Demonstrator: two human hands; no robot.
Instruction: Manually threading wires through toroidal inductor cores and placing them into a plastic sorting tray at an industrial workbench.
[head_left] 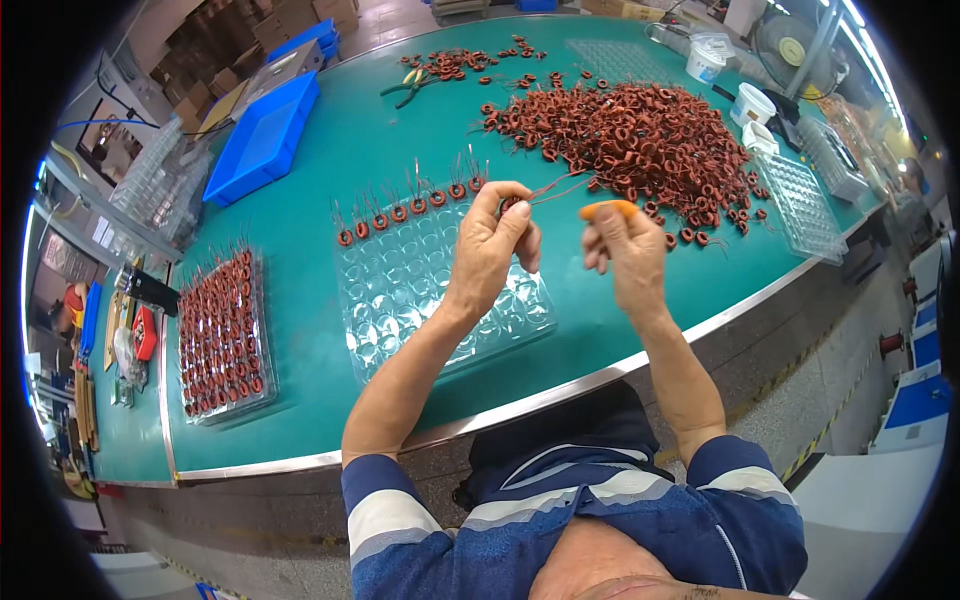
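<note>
My left hand (490, 240) pinches a small red-brown ring coil (510, 205) over a clear plastic tray (400, 270). Two thin wire leads stretch from this coil toward the right. My right hand (628, 245) is closed on an orange elongated object (608, 210); motion blur keeps me from telling its exact kind. Along the tray's far row stand several ring coils (399, 213) with their wires pointing up, while its nearer pockets hold none. A large heap of loose ring coils (640, 140) lies just beyond my right hand.
At left is a filled tray of coils (222, 335), near a black cylinder (148, 288). Farther back are a blue bin (265, 135), pliers (408, 88) and a smaller coil pile (455, 65). White tubs (752, 104) and another clear tray (798, 205) stand right. The table's metal edge (560, 398) runs before me.
</note>
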